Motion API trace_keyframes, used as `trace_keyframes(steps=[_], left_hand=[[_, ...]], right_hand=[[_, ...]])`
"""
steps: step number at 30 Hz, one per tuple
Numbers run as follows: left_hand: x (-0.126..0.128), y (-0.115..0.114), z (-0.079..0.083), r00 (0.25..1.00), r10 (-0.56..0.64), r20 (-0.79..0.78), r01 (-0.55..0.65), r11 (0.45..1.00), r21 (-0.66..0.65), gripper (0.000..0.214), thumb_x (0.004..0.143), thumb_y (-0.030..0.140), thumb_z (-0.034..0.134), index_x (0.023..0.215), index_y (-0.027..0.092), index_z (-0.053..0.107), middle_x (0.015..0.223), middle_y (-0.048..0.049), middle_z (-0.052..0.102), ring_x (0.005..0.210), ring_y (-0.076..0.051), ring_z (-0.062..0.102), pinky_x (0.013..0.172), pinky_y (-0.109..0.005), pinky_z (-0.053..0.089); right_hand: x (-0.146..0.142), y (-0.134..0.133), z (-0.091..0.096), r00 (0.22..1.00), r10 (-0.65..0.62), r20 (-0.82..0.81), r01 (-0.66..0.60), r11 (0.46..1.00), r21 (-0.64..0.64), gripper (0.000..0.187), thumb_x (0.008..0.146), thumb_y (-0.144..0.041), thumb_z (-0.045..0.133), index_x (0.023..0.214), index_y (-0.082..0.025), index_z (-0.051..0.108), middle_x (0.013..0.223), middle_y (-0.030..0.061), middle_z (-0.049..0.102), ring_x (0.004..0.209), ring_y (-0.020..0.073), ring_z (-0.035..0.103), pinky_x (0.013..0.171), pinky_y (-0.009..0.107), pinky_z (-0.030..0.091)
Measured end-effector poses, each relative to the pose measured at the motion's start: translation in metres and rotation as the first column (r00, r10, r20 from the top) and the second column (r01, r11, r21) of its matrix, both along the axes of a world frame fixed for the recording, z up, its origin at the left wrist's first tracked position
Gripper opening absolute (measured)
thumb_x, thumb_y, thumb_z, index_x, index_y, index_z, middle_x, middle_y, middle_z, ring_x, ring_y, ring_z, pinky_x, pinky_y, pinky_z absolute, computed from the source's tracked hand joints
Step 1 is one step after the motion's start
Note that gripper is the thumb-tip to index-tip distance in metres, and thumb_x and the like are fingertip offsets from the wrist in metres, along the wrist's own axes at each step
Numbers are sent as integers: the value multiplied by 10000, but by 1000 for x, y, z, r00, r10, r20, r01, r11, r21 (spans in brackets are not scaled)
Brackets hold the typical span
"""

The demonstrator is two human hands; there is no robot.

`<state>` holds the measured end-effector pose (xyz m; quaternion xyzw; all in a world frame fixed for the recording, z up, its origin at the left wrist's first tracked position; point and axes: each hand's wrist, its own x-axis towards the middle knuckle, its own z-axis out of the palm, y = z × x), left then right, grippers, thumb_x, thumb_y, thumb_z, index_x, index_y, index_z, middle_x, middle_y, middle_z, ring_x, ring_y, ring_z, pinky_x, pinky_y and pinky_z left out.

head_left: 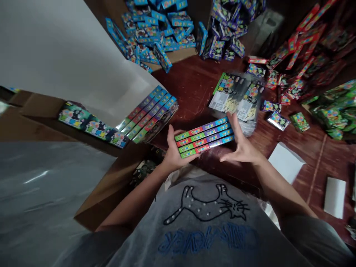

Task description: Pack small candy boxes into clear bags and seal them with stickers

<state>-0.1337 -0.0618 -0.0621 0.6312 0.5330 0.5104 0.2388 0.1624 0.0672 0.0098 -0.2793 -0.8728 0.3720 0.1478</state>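
Observation:
My left hand [172,152] and my right hand [242,142] press from both ends on a flat block of small colourful boxes [204,136], set in rows of green, red, purple and blue. The block is held just above the dark red table [191,89], in front of my chest. Left fingers curl round the block's left end; the right palm lies flat against its right end, fingers stretched. Behind the right hand lies a stack of plastic-wrapped printed sheets [236,98].
A similar block of boxes [148,115] leans in an open brown carton [111,193] at left. Heaps of loose blue boxes [158,29], purple boxes [228,33], red ones [303,55] and green ones [336,107] ring the table. White cards [286,161] lie at right.

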Motion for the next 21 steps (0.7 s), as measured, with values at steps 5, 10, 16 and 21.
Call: trace_keyframes(steps=[5,10,16,21], left_hand=[[8,5,-4,1000,30,-7,-31,999,-33,1374,785,527,960,1743,290,4,1411,-136,586,1257,-294,685,1059,-452,602],[5,-17,7,967,205,-149,-193,977,91,1499,678,748,942,1756,247,29,1409,-167,592,1300,-358,672,1052,-526,609],[-15,-55,35,652,715,-255,-436,627,646,1198,659,830,896,1623,349,372,1573,-141,474,1510,-409,455,1278,-638,423],[-51,-22,86,562,696,-447,-467,713,523,956,786,645,916,1555,379,414,1686,-127,384,1663,-445,249,1358,-733,201]], right_hand=[[-22,20,25,984,98,149,-142,935,326,1392,867,-775,732,1748,-249,-209,1858,200,81,1706,461,158,1361,729,174],[-56,43,75,866,394,307,-495,758,425,799,1021,-445,647,1716,-189,349,1378,192,734,1228,380,716,1047,573,603],[-149,97,150,910,415,24,-340,710,617,729,1010,-640,608,1628,-281,465,1385,153,698,1213,387,699,1019,572,582],[-293,98,131,849,517,109,-489,690,534,760,1011,-655,573,1571,-142,541,1494,194,644,1416,426,579,1189,615,454]])
